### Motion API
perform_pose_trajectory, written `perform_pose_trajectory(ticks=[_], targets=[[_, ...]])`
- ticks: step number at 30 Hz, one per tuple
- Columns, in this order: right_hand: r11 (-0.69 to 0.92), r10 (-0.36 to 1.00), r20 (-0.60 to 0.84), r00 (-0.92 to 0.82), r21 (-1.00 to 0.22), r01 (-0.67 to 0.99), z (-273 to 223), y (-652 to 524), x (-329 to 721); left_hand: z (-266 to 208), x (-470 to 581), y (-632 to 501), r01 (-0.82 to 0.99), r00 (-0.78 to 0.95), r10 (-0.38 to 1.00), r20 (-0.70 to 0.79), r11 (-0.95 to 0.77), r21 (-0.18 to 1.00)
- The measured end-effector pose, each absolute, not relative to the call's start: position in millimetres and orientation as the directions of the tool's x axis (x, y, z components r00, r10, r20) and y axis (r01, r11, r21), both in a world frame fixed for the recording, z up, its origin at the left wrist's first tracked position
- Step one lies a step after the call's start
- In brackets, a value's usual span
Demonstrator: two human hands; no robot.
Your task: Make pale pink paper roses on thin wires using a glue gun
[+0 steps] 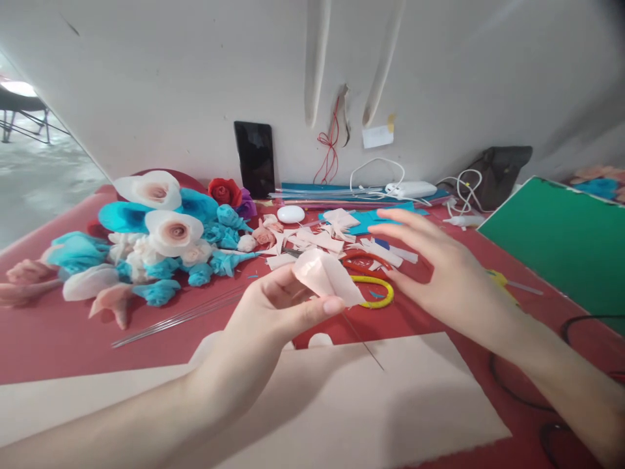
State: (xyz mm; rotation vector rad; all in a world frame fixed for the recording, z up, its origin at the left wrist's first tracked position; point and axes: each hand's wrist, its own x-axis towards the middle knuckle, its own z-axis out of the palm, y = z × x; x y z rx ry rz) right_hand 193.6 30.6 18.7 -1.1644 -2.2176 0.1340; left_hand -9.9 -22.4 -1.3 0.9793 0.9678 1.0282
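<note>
My left hand [271, 309] pinches a pale pink paper petal [325, 277] curled into a cone, with a thin wire [364, 342] sticking out below it. To the right, my right hand [434, 260] is raised with its fingers spread and holds nothing. Beneath the two hands lie scissors with a red and a yellow handle loop [385, 301], partly covered by paper scraps [317, 241]. A large pale pink sheet of paper [390, 404] covers the front of the red table [215, 348].
Several blue, white and pink paper flowers [176, 231] are heaped at the left. Metal wires [166, 324] lie in front of them. A phone [255, 158] leans on the wall. A green board [561, 241], a glue gun [500, 280] and black cable [517, 394] are at the right.
</note>
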Motion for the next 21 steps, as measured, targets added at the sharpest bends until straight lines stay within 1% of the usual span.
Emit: perform_pose_trajectory(ticks=[1,2,4,5,6,7,8,10,12,14,15,16,17,20,21], targets=[[0.598,0.787,0.458,-0.414,-0.400,0.694,20,29,193,-1,-10,-23,-0.217,0.225,0.959,-0.174,0.224,0.950],[0.565,0.821,0.412,-0.395,-0.488,0.665,21,28,193,-1,-9,-22,-0.213,0.222,0.957,-0.185,0.232,0.949],[0.416,0.899,0.248,-0.361,-0.741,0.527,24,30,195,-2,-9,-21,-0.211,0.217,0.956,-0.198,0.243,0.947],[0.328,0.915,0.162,-0.370,-0.834,0.445,24,32,196,-3,-9,-21,-0.212,0.214,0.957,-0.194,0.239,0.947],[0.259,0.915,0.101,-0.391,-0.889,0.379,25,35,199,-4,-9,-20,-0.216,0.209,0.960,-0.186,0.230,0.949],[0.225,0.909,0.071,-0.411,-0.913,0.340,25,38,201,-4,-9,-20,-0.223,0.204,0.964,-0.173,0.218,0.950],[0.219,0.904,0.062,-0.422,-0.916,0.335,24,41,204,-4,-9,-20,-0.232,0.200,0.967,-0.159,0.204,0.951],[0.279,0.914,0.108,-0.391,-0.867,0.413,22,47,209,-5,-10,-19,-0.251,0.194,0.971,-0.140,0.187,0.950],[0.358,0.923,0.206,-0.326,-0.772,0.525,21,50,212,-4,-10,-19,-0.260,0.196,0.970,-0.146,0.195,0.946],[0.425,0.905,0.295,-0.306,-0.636,0.644,21,50,212,-4,-10,-19,-0.263,0.197,0.966,-0.165,0.214,0.941],[0.446,0.895,0.308,-0.322,-0.589,0.674,22,48,211,-4,-10,-19,-0.264,0.195,0.966,-0.169,0.218,0.940],[0.456,0.890,0.299,-0.344,-0.580,0.675,23,45,209,-4,-10,-19,-0.266,0.193,0.966,-0.171,0.219,0.939],[0.452,0.891,0.275,-0.361,-0.610,0.651,25,42,206,-4,-10,-19,-0.268,0.193,0.966,-0.171,0.220,0.938],[0.365,0.903,0.157,-0.399,-0.770,0.524,31,27,194,-2,-9,-20,-0.267,0.220,0.957,-0.189,0.245,0.932],[0.339,0.903,0.122,-0.413,-0.791,0.509,32,21,189,-2,-9,-20,-0.267,0.228,0.954,-0.192,0.251,0.931]])
